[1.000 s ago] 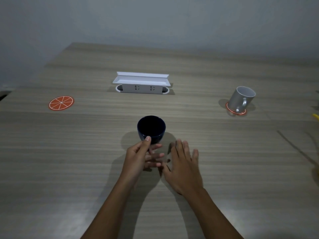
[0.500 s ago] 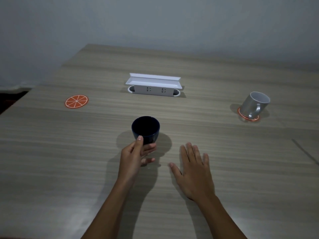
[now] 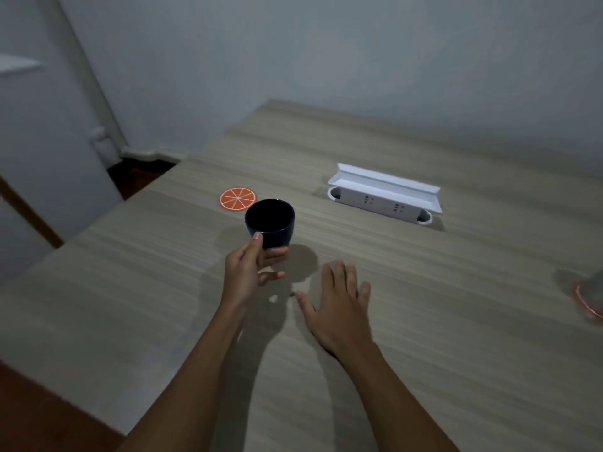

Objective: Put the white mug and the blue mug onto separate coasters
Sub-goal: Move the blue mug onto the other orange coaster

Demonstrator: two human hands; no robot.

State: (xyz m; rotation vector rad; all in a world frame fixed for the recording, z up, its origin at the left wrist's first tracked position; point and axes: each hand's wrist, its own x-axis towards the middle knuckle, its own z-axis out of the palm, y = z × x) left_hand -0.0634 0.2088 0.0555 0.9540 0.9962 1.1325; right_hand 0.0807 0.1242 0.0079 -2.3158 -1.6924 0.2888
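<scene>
My left hand [image 3: 249,272] grips the dark blue mug [image 3: 270,221] and holds it above the table, its shadow lying on the wood below. The mug is upright and sits just near and right of the orange-slice coaster [image 3: 237,199], which lies bare on the table. My right hand [image 3: 339,301] rests flat on the table with fingers spread, holding nothing. At the right edge of the frame only the rim of a red coaster [image 3: 587,303] and a sliver of the white mug [image 3: 599,276] on it show.
A white socket box [image 3: 381,203] with its lid flipped up is set into the wooden table [image 3: 456,321] at the back right. The table's left edge runs diagonally, with dark floor, a door and wall pipes beyond it.
My left hand has lifted the blue mug and carried it left toward the orange coaster. The view has swung left, so the white mug is nearly out of frame. My right hand stayed flat.
</scene>
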